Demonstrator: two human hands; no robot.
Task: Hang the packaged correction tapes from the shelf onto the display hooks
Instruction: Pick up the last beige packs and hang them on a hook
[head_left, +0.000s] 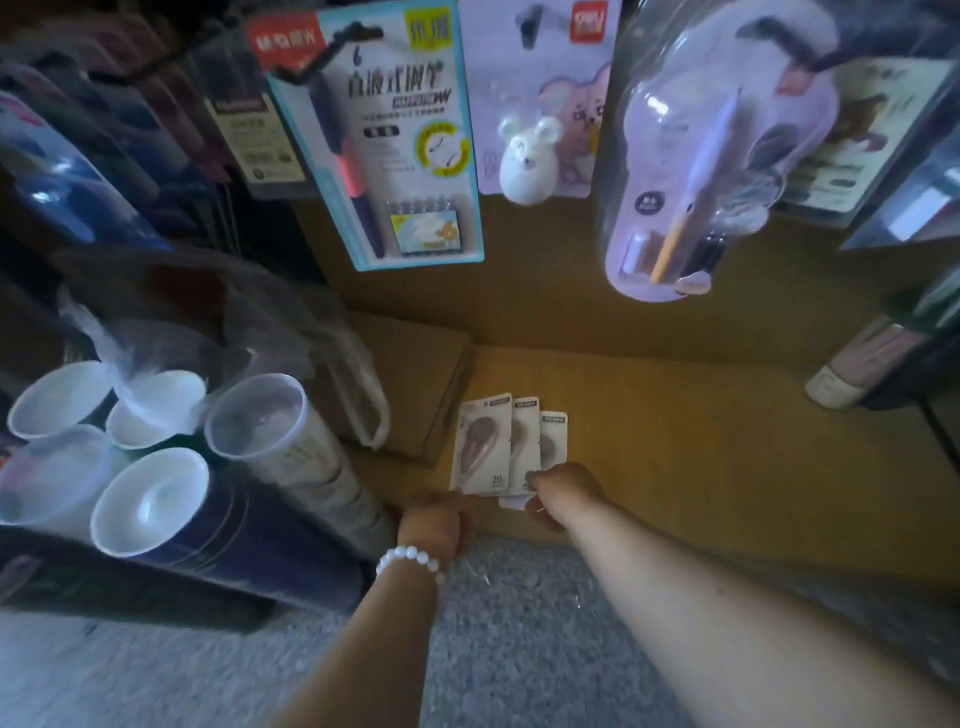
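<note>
Three packaged correction tapes (506, 447), white cards with pinkish-brown tape cases, are fanned out over the low wooden shelf (701, 457). My left hand (436, 522), with a white bead bracelet on its wrist, grips the lower left corner of the fan. My right hand (563, 496) pinches the lower right edge of the cards. Another white card edge shows just below them, between my hands. Black display hooks (337, 41) stick out above, carrying other packaged goods.
Hanging overhead are a pen pack (384, 145), a mouse-shaped item on a pink card (535, 130) and a purple blister pack (701, 156). Several tall cylinders with white tops (156, 441) stand at the left. A flat cardboard box (415, 384) lies on the shelf. Grey floor (519, 623) is below.
</note>
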